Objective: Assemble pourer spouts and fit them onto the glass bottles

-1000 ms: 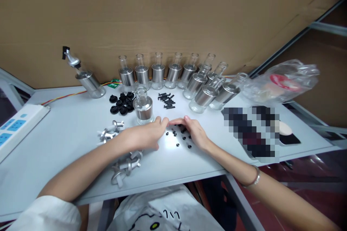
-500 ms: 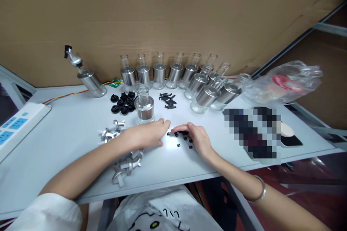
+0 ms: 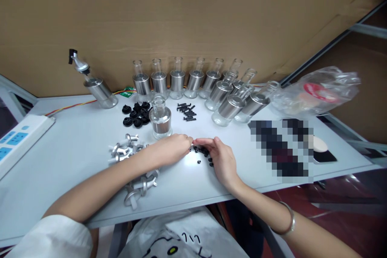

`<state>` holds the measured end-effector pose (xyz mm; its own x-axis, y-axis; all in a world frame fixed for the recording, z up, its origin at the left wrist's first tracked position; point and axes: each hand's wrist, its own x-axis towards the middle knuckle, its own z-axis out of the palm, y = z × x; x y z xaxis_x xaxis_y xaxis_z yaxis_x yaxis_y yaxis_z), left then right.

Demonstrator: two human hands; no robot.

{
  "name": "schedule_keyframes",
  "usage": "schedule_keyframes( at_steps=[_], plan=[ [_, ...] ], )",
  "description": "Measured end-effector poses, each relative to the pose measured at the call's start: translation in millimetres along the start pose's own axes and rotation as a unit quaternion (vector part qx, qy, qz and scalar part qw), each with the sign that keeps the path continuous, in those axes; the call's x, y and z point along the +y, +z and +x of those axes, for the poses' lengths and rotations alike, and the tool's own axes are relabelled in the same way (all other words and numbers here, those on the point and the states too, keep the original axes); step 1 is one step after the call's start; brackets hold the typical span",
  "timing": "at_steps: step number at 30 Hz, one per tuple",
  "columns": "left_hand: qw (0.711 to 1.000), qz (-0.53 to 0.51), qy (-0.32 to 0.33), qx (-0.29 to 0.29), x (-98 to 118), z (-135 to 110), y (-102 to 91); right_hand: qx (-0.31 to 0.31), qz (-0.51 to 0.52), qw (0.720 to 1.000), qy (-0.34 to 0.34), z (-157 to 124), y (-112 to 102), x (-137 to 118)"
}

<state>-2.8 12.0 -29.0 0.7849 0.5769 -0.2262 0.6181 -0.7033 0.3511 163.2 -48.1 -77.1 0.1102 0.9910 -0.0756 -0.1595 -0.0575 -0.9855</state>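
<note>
My left hand (image 3: 169,150) rests on the white table (image 3: 75,145), fingers curled together, fingertips at a scatter of small black rings (image 3: 203,156). My right hand (image 3: 220,158) lies just right of it, fingers bent over the same rings, fingertips nearly touching the left hand's. What either pinches is too small to make out. A single glass bottle with a metal band (image 3: 160,117) stands just behind my left hand. Silver metal spout parts (image 3: 133,169) lie under and beside my left forearm.
A row of banded glass bottles (image 3: 193,82) lines the cardboard wall; one bottle with a spout (image 3: 95,84) stands at the left. Black rubber stoppers (image 3: 136,115), black pins (image 3: 186,112), a power strip (image 3: 18,141), a plastic bag (image 3: 317,90) and a blurred patch (image 3: 282,149) surround them.
Both hands slid slightly toward me and closer together over the black rings; the right wrist turned and drew back. The bottles and parts stayed put.
</note>
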Motion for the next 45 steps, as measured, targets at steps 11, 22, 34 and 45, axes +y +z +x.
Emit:
schedule_keyframes(
  at_steps=[11,22,34,45],
  plan=[
    [0.999,-0.019,0.034,0.018,10.9,7.5,10.0,0.088,0.1,0.991,-0.032,5.7,20.2,3.4],
    [0.998,-0.068,0.0,0.004,9.4,-0.3,-0.3,-0.029,-0.039,0.994,-0.101,9.9,-7.0,3.7],
    [0.997,-0.077,0.01,-0.028,10.3,1.9,0.6,-0.162,-0.481,0.829,-0.233,-4.2,-36.0,-5.2],
    [0.994,-0.08,0.012,-0.072,14.7,-9.0,-15.5,-0.16,-0.462,0.838,-0.241,0.1,-43.4,-2.0]
  ],
)
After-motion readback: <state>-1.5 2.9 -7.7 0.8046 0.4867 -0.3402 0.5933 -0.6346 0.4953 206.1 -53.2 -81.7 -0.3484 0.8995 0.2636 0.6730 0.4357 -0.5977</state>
